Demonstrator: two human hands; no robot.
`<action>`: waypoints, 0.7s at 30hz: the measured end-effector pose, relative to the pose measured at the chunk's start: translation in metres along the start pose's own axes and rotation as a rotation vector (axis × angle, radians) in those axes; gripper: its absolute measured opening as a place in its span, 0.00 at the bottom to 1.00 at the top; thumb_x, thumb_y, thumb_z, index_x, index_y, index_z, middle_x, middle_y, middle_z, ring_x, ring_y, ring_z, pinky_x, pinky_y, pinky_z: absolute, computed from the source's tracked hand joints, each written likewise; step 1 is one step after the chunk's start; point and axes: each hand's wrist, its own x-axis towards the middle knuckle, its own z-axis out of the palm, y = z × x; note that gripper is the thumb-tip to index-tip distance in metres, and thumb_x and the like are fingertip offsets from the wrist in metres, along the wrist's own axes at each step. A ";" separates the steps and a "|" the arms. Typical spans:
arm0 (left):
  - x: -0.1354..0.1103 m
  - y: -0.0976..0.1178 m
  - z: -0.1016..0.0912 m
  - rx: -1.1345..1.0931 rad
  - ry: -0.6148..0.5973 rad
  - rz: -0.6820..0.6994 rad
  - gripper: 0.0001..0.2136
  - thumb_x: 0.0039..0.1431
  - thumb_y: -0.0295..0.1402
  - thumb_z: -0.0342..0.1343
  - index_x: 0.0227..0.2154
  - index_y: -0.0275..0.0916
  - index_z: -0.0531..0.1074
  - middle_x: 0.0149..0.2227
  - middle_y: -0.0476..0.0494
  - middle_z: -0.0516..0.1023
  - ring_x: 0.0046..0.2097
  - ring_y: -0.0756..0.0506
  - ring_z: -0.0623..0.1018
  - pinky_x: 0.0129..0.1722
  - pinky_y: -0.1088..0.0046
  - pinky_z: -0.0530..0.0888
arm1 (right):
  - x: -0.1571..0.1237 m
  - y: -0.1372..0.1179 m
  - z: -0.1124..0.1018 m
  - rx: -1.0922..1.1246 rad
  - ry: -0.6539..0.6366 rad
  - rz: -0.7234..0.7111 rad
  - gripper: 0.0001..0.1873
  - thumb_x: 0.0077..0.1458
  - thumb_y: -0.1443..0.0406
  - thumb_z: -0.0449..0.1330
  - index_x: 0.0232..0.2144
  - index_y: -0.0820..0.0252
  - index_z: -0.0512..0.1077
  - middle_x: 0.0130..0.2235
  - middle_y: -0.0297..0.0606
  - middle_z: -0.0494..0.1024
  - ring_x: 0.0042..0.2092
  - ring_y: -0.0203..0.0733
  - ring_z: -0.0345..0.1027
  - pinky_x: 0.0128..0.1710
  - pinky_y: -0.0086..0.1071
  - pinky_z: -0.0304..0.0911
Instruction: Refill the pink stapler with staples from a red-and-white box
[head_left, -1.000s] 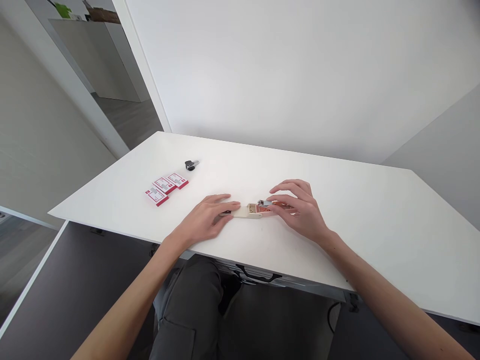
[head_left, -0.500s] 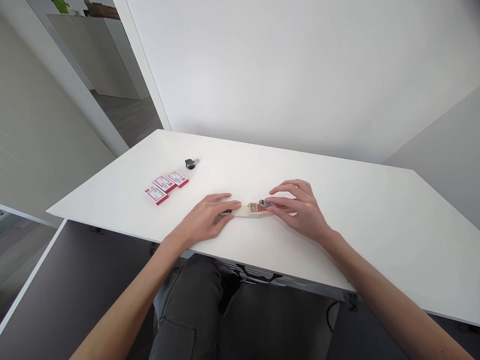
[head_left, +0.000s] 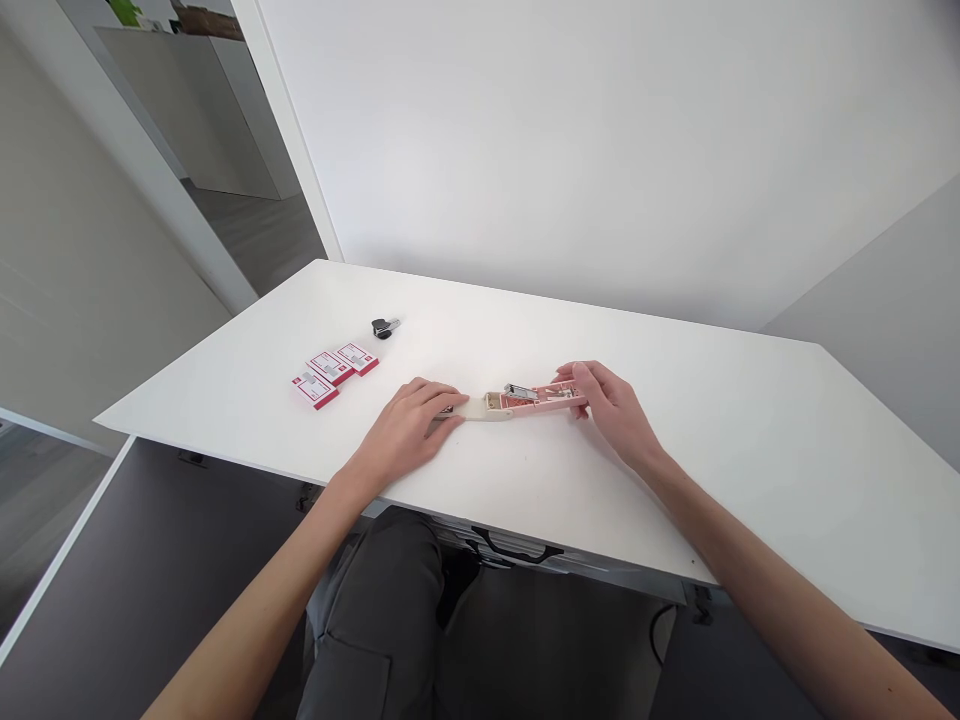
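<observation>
A pink and cream stapler [head_left: 517, 405] lies spread out flat in front of me, unfolded at its hinge. Its cream base points left and its pink top arm points right, with the metal staple magazine tilted up near the hinge. My left hand [head_left: 411, 425] grips the cream base between thumb and fingers. The far end of the pink arm is held in my right hand [head_left: 604, 405], thumb on top and fingers beneath. Whether staples sit in the magazine is too small to tell.
Three red and white staple boxes [head_left: 332, 367] lie side by side on the left of the white table [head_left: 712, 440]. Behind them is a small black staple remover [head_left: 385, 327]. A white wall [head_left: 585, 140] rises behind the table, and a drawer handle [head_left: 517, 550] shows below its front edge.
My right hand has moved from the metal magazine to the end of the pink arm and closed around it. The stapler has shifted slightly left and away from me.
</observation>
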 end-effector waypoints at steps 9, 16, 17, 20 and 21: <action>0.002 0.001 -0.002 -0.099 -0.053 -0.080 0.20 0.70 0.40 0.58 0.62 0.45 0.69 0.52 0.45 0.83 0.52 0.39 0.76 0.55 0.56 0.73 | -0.002 -0.002 0.006 0.274 -0.166 -0.137 0.20 0.62 0.51 0.67 0.53 0.49 0.74 0.55 0.44 0.81 0.55 0.53 0.75 0.45 0.44 0.73; 0.017 0.027 0.017 -0.250 -0.096 -0.104 0.27 0.64 0.41 0.66 0.63 0.46 0.65 0.50 0.47 0.84 0.55 0.39 0.77 0.58 0.57 0.72 | -0.007 0.001 0.010 0.167 -0.112 -0.213 0.19 0.64 0.53 0.66 0.54 0.48 0.76 0.51 0.40 0.82 0.49 0.50 0.76 0.50 0.47 0.72; 0.020 0.031 0.021 -0.271 -0.097 -0.112 0.29 0.63 0.41 0.66 0.64 0.46 0.64 0.50 0.47 0.84 0.56 0.38 0.77 0.58 0.57 0.72 | -0.007 0.002 0.009 0.126 -0.096 -0.207 0.19 0.64 0.53 0.66 0.55 0.48 0.77 0.50 0.40 0.82 0.46 0.49 0.76 0.48 0.46 0.72; 0.027 0.040 0.029 -0.305 -0.092 -0.129 0.33 0.63 0.41 0.67 0.66 0.47 0.60 0.50 0.46 0.84 0.58 0.37 0.77 0.57 0.57 0.72 | -0.007 0.004 0.006 0.003 -0.057 -0.209 0.18 0.64 0.53 0.66 0.55 0.47 0.79 0.44 0.37 0.82 0.39 0.45 0.72 0.43 0.44 0.70; 0.028 0.041 0.030 -0.308 -0.091 -0.132 0.34 0.62 0.41 0.67 0.67 0.47 0.59 0.49 0.46 0.84 0.58 0.37 0.77 0.57 0.56 0.72 | -0.007 0.005 0.006 -0.032 -0.053 -0.225 0.18 0.64 0.52 0.66 0.54 0.46 0.79 0.42 0.37 0.82 0.39 0.45 0.70 0.43 0.44 0.70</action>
